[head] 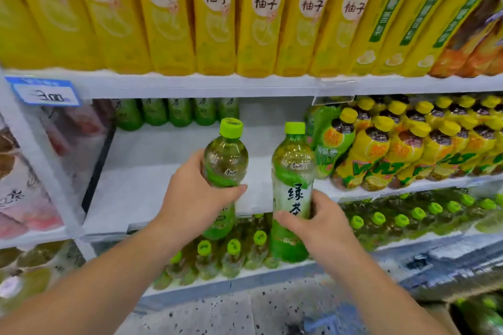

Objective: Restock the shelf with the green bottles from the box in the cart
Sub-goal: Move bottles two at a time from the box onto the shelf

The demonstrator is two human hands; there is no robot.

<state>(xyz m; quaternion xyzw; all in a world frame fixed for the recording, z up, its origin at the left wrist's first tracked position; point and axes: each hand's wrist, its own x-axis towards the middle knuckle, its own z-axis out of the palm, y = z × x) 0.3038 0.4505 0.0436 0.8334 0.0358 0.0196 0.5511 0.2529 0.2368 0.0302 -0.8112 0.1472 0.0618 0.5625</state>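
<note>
Care: left hand (196,198) holds one green bottle (226,160), right hand (318,223) the other green bottle (292,171), both best set upright, deep on the shelf (152,171).

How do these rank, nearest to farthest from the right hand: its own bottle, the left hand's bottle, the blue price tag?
1. Its own bottle, gripped in the right hand.
2. The other bottle, in the left hand, just leftward.
3. Blue price tag, far upper left.

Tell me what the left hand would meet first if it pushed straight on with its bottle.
Probably nothing near: the left hand and its green bottle face bare middle shelf. First in line looks to be the back row of green bottles, though depth is unclear.
</note>
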